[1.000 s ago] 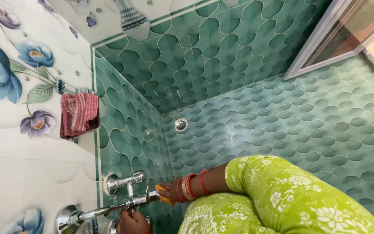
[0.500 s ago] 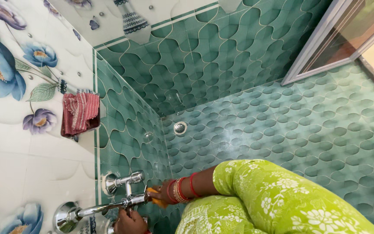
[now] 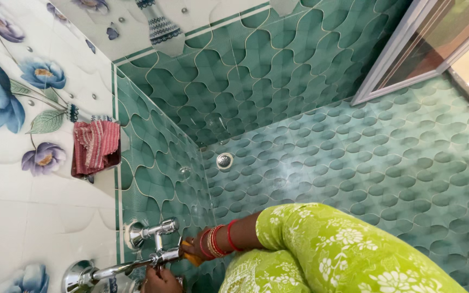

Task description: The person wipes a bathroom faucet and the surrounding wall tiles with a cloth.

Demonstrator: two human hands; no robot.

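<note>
A chrome tap (image 3: 156, 255) with a long spout and a small upper valve (image 3: 146, 232) juts from the tiled wall at the lower left. My right hand (image 3: 191, 247), with red and gold bangles at the wrist and a green floral sleeve behind it, presses a small orange sponge (image 3: 194, 259) against the tap's end. Only the top of my left hand (image 3: 156, 286) shows at the bottom edge, just under the tap body. Its fingers are hidden.
A red striped cloth (image 3: 96, 146) sits in a wall niche on the floral white tiles. A round steel drain (image 3: 225, 160) lies in the corner of the green tiled floor. An aluminium door frame (image 3: 392, 65) stands at the upper right.
My right hand with the sponge has slid a little left along the tap. My left hand has dropped lower out of view. The view has shifted slightly.
</note>
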